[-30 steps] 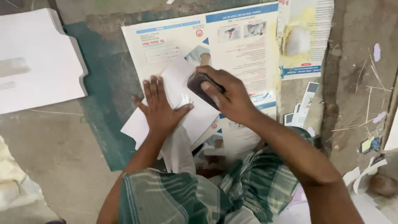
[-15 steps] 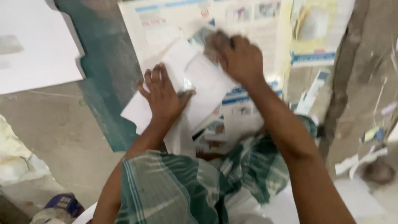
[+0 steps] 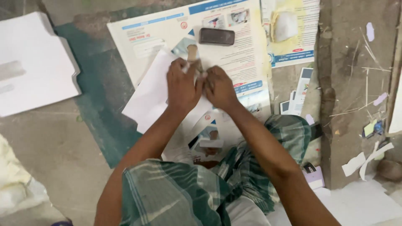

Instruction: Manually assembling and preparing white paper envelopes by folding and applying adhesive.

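Observation:
Both my hands rest side by side on a white paper sheet (image 3: 148, 98) lying on a printed poster (image 3: 167, 31) on the floor. My left hand (image 3: 182, 86) pinches the sheet's upper edge. My right hand (image 3: 217, 88) presses right beside it, fingertips on the same edge. A dark block-shaped tool (image 3: 216, 36) lies on the poster just beyond my hands, touched by neither. My knees in green checked cloth (image 3: 176, 196) fill the bottom of the view.
A stack of white envelopes (image 3: 31, 69) lies at the left. A yellow printed leaflet (image 3: 289, 29) sits at the upper right. Small cards (image 3: 297, 98) and paper scraps (image 3: 364, 159) litter the concrete on the right. A green painted patch (image 3: 100, 96) lies under the poster.
My right hand has set the dark block down on the poster and come back to the white sheet. Both hands now meet at the sheet's top edge.

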